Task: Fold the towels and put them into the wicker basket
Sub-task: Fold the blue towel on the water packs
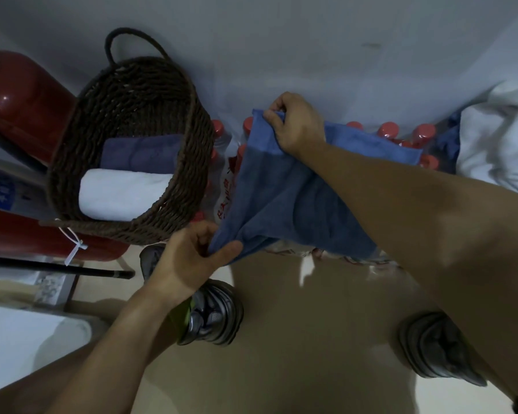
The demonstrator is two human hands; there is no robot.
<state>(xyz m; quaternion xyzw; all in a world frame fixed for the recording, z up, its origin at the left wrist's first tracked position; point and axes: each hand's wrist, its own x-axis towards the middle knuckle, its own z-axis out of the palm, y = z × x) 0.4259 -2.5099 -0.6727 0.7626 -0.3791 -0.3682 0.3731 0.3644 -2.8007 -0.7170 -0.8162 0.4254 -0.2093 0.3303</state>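
Blue towel stretched between two hands over packs of red-capped bottles by the wall. Right hand pinching the far corner, thumb and curled fingers closed on the hem, lifted high; left hand pinching the near corner between thumb and bent fingers, low and close to the body. Held taut that way, probably to keep the cloth flat and the edges lined up for a fold, so likely mid-fold and not yet ready for stowing. Sagging a little in the middle, with a loose flap hanging underneath.

Wicker basket just to the left of the towel, tipped toward the camera, resting against red fire extinguishers. Already inside: a folded purple towel at the back and a folded white towel in front of it, touching. Room left in the basket hard to judge from this angle.

More white cloth heaped at the right edge, with a scrap of blue beside it; whether those are towels waiting their turn cannot be told. Grey shoes on the tan floor below, one under the left wrist, the other partly hidden behind the right forearm
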